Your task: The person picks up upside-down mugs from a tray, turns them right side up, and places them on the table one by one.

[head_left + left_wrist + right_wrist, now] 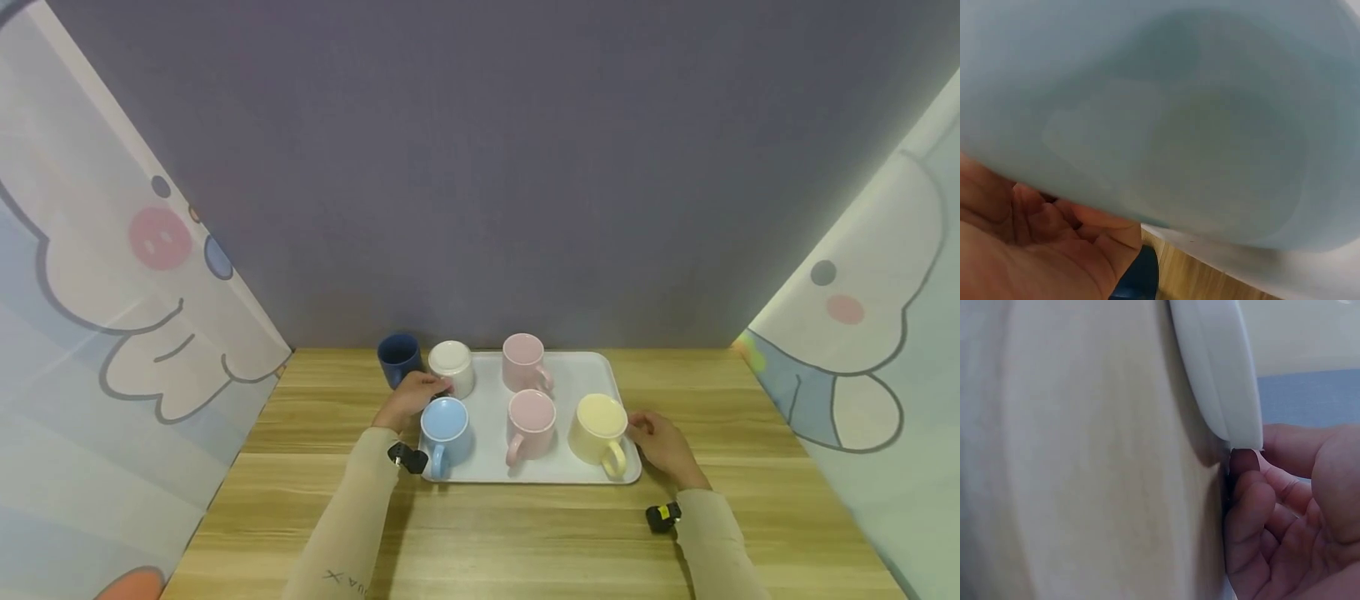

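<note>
A white tray (579,371) lies on the wooden table, bearing several mugs turned bottom up. My left hand (414,395) grips its left edge between the white mug (453,375) and the light blue mug (447,429). That blue mug fills the left wrist view, hiding the fingertips behind it. My right hand (663,442) is at the tray's right edge, beside the yellow mug (597,429). In the right wrist view the tray's rim (1219,369) sits between the thumb above and curled fingers beneath. Two pink mugs, a rear one (522,362) and a front one (532,425), stand mid-tray.
Left of the tray, a dark blue mug (400,360) stands upright on the table (525,533), close behind my left hand. A grey wall (510,183) rises at the table's back edge. Curtains with cartoon prints hang at both sides.
</note>
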`<state>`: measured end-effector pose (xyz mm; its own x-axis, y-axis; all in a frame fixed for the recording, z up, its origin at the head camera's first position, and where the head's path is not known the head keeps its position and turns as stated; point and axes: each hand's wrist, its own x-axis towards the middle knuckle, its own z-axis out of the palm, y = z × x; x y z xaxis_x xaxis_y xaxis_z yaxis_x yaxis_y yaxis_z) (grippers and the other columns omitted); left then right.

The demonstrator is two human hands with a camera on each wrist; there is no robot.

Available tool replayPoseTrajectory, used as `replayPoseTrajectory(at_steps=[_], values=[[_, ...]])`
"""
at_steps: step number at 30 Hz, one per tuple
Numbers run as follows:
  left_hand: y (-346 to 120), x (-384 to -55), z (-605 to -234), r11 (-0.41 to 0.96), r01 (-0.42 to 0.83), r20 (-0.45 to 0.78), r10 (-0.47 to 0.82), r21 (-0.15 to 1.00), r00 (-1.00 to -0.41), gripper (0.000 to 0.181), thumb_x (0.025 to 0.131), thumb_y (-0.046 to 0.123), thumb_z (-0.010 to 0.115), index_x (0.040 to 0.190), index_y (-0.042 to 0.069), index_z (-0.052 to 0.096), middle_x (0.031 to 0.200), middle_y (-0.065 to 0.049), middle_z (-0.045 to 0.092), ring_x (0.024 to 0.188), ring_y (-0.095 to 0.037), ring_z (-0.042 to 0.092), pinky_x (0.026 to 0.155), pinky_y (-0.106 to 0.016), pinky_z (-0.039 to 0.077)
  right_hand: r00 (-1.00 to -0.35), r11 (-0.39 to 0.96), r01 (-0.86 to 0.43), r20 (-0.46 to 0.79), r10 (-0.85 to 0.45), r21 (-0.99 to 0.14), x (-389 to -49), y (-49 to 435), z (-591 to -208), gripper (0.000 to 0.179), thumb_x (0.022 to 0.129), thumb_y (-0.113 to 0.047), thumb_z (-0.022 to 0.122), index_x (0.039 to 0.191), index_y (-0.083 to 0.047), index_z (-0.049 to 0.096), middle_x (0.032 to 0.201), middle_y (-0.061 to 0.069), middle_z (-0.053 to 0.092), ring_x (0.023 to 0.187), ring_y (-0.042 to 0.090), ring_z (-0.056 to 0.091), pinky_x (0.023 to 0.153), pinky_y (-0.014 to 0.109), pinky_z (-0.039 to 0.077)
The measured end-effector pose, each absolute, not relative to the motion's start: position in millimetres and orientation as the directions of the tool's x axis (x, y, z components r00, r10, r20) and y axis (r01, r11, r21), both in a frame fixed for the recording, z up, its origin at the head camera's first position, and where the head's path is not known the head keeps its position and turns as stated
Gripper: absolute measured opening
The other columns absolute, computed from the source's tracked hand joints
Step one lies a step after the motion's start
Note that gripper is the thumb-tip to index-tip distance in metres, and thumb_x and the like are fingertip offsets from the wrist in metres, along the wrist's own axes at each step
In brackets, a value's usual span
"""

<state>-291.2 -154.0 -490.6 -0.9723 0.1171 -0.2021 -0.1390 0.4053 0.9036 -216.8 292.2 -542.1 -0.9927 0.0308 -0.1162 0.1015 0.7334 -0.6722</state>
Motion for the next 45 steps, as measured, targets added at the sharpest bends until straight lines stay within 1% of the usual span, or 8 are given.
replayPoseTrajectory(at_steps=[3, 8, 14, 18, 21, 25, 35, 45], values=[[-153.4, -291.6, -493.2, 0.405, -0.135, -0.186, 0.087, 0.904, -0.979, 0.027, 0.101, 0.021, 0.065, 0.097, -0.003, 0.077, 0.097, -0.011, 0.075, 0.099, -0.022, 0.064, 0.095, -0.034, 0.047, -0.993, 0.737, 0.101, -0.113, 0.034, -0.669, -215.5, 292.4, -542.0, 0.034, 0.103, -0.026, 0.058, 0.123, 0.000, 0.062, 0.091, 0.008, 0.062, 0.084, 0.021, 0.055, 0.071, 0.031, 0.041], [-152.4, -292.3, -495.6, 0.367, -0.132, -0.165, 0.061, 0.921, -0.984, 0.027, 0.102, 0.015, 0.063, 0.089, -0.006, 0.074, 0.084, -0.009, 0.072, 0.084, -0.017, 0.061, 0.079, -0.025, 0.048, -0.992, 0.737, 0.113, -0.120, 0.044, -0.667, -213.5, 292.2, -542.6, 0.033, 0.103, -0.027, 0.058, 0.122, -0.001, 0.063, 0.089, 0.007, 0.061, 0.083, 0.020, 0.054, 0.070, 0.031, 0.041], [-151.2, -292.1, -493.3, 0.339, -0.136, -0.163, 0.053, 0.931, -0.985, 0.029, 0.104, 0.015, 0.059, 0.089, -0.007, 0.068, 0.078, -0.008, 0.065, 0.073, -0.015, 0.052, 0.061, -0.024, 0.041, -0.991, 0.727, 0.121, -0.130, 0.044, -0.675, -213.7, 291.4, -543.4, 0.034, 0.103, -0.026, 0.059, 0.123, 0.000, 0.062, 0.088, 0.007, 0.060, 0.082, 0.020, 0.053, 0.070, 0.031, 0.040], [-150.9, -290.7, -490.3, 0.349, -0.100, -0.130, 0.064, 0.932, -0.989, 0.033, 0.105, 0.018, 0.058, 0.088, -0.009, 0.066, 0.076, -0.007, 0.061, 0.066, -0.014, 0.047, 0.056, -0.023, 0.039, -0.990, 0.729, 0.120, -0.132, 0.041, -0.674, -213.4, 291.9, -543.6, 0.034, 0.103, -0.027, 0.058, 0.123, 0.000, 0.062, 0.089, 0.007, 0.061, 0.082, 0.020, 0.053, 0.069, 0.031, 0.040], [-150.3, -290.5, -486.6, 0.340, -0.071, -0.099, 0.066, 0.938, -0.993, 0.034, 0.105, 0.018, 0.057, 0.087, -0.009, 0.064, 0.074, -0.005, 0.059, 0.063, -0.014, 0.046, 0.055, -0.022, 0.038, -0.991, 0.729, 0.119, -0.131, 0.040, -0.674, -213.2, 292.6, -543.5, 0.034, 0.103, -0.028, 0.058, 0.123, 0.000, 0.063, 0.089, 0.007, 0.061, 0.083, 0.020, 0.054, 0.070, 0.031, 0.041], [-147.5, -289.9, -476.5, 0.341, -0.038, -0.060, 0.053, 0.939, -0.997, 0.031, 0.105, 0.019, 0.058, 0.087, -0.006, 0.064, 0.072, -0.001, 0.057, 0.062, -0.014, 0.048, 0.057, -0.022, 0.041, -0.990, 0.722, 0.124, -0.136, 0.043, -0.680, -213.3, 293.3, -543.5, 0.035, 0.103, -0.027, 0.059, 0.123, 0.000, 0.062, 0.089, 0.007, 0.060, 0.083, 0.020, 0.053, 0.070, 0.031, 0.041], [-136.8, -284.3, -442.9, 0.397, 0.017, 0.001, 0.040, 0.918, -0.999, 0.031, 0.106, 0.025, 0.056, 0.093, -0.001, 0.067, 0.073, 0.001, 0.059, 0.062, -0.014, 0.051, 0.061, -0.023, 0.044, -0.991, 0.720, 0.120, -0.125, 0.047, -0.683, -214.0, 293.2, -542.4, 0.032, 0.102, -0.024, 0.059, 0.122, 0.001, 0.063, 0.090, 0.008, 0.062, 0.083, 0.021, 0.055, 0.071, 0.031, 0.041], [-125.9, -277.5, -420.0, 0.431, 0.048, 0.037, 0.034, 0.901, -0.999, 0.030, 0.106, 0.027, 0.056, 0.093, 0.004, 0.068, 0.075, -0.001, 0.062, 0.062, -0.016, 0.053, 0.062, -0.027, 0.044, -0.989, 0.710, 0.131, -0.138, 0.049, -0.692, -214.8, 292.5, -542.0, 0.032, 0.102, -0.025, 0.059, 0.121, -0.001, 0.063, 0.093, 0.009, 0.063, 0.086, 0.022, 0.056, 0.071, 0.031, 0.042]])
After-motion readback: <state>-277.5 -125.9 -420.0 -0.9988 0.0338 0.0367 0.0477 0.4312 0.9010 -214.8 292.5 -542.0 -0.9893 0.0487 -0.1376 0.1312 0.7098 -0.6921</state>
